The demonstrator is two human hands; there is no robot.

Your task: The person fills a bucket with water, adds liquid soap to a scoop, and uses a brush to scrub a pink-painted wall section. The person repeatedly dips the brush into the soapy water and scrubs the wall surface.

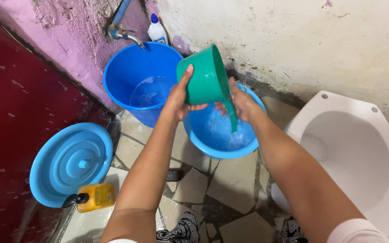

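Observation:
My left hand [180, 96] grips the side of a green plastic jug [205, 76], tipped with its mouth facing down and away from me. My right hand [239, 101] holds the jug's handle on the other side. The jug hangs over a small blue basin [217, 150] with foamy water in it. Behind it to the left stands a large blue bucket [127, 67] that also holds soapy water.
A metal tap [124, 35] juts from the pink wall above the bucket, with a white bottle [157, 30] beside it. A blue lid [70, 162] leans against the red wall, a yellow bottle [94, 197] in front. A white toilet bowl [361, 157] sits right.

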